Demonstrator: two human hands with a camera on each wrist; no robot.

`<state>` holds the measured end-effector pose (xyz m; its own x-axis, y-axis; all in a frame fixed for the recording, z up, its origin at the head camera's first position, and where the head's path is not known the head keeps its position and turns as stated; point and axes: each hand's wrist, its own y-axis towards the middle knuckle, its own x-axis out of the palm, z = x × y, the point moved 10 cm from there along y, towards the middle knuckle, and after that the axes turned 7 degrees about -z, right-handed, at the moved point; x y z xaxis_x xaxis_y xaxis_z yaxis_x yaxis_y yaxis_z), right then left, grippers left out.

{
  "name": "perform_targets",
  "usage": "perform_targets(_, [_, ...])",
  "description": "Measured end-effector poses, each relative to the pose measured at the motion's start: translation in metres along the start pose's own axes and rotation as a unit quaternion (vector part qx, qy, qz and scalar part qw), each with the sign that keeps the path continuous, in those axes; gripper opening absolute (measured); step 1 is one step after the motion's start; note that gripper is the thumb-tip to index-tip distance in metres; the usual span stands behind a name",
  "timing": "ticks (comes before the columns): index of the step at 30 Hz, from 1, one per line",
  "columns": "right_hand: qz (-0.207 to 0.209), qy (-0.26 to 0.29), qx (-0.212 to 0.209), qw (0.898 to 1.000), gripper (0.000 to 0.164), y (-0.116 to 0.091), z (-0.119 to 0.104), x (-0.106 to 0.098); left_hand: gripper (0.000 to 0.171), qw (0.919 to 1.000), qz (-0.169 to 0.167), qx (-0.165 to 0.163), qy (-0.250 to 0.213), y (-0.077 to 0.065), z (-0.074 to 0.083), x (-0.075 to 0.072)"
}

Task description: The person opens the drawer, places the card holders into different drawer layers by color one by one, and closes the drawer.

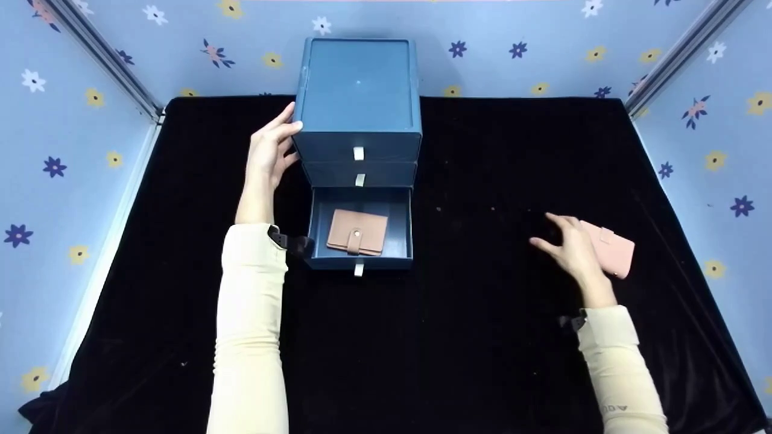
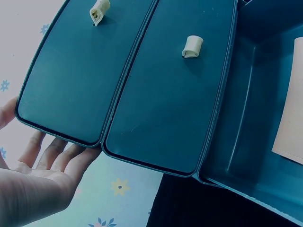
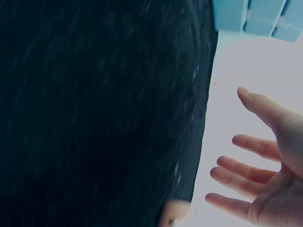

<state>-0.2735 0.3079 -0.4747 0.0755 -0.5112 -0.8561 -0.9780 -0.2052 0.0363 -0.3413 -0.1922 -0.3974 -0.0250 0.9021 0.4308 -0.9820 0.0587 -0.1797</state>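
Note:
A blue three-drawer storage box (image 1: 360,84) stands at the back of the table, its bottom drawer (image 1: 398,220) pulled out. Inside that drawer lies a brown wallet (image 1: 357,231) with a snap strap. My left hand (image 1: 269,144) rests against the box's left side, fingers extended along the wall and thumb at the upper front corner. Over to the right, my right hand (image 1: 575,248) hovers with spread fingers and nothing in them. Just beside it is a pink flip case (image 1: 612,248) with a small closure tab, partly hidden behind the hand.
Black cloth (image 1: 482,337) covers the table. Flower-patterned walls (image 1: 512,36) enclose the back and both sides. The two upper drawers are closed, each with a white pull tab (image 1: 359,153) in front.

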Motion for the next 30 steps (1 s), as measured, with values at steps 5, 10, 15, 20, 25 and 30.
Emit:
perform_targets(5, [-0.017,-0.019,0.006,1.000,0.072,-0.003,0.020,-0.006,0.058,0.9999,0.002,0.005,0.012,0.001,0.000,-0.003])
perform_targets(10, [-0.048,-0.039,0.040,0.997,0.083,-0.006,0.041,-0.010,0.057,0.9999,0.004,0.005,0.012,0.001,0.000,-0.004])
perform_targets(15, [-0.080,-0.061,0.077,0.992,0.092,-0.009,0.059,-0.011,0.057,0.9999,0.003,0.004,0.010,0.000,0.000,-0.002])
perform_targets(20, [-0.099,-0.073,0.105,0.987,0.099,-0.010,0.073,-0.012,0.056,0.9998,0.007,0.001,0.019,0.000,0.000,-0.002])
perform_targets(25, [-0.118,-0.071,0.118,0.983,0.105,-0.010,0.083,-0.012,0.056,0.9997,0.009,-0.003,0.021,-0.001,0.000,-0.002])
perform_targets(30, [-0.145,-0.058,0.121,0.980,0.107,-0.011,0.089,-0.012,0.058,0.9998,0.004,-0.003,0.018,-0.001,0.001,-0.001])
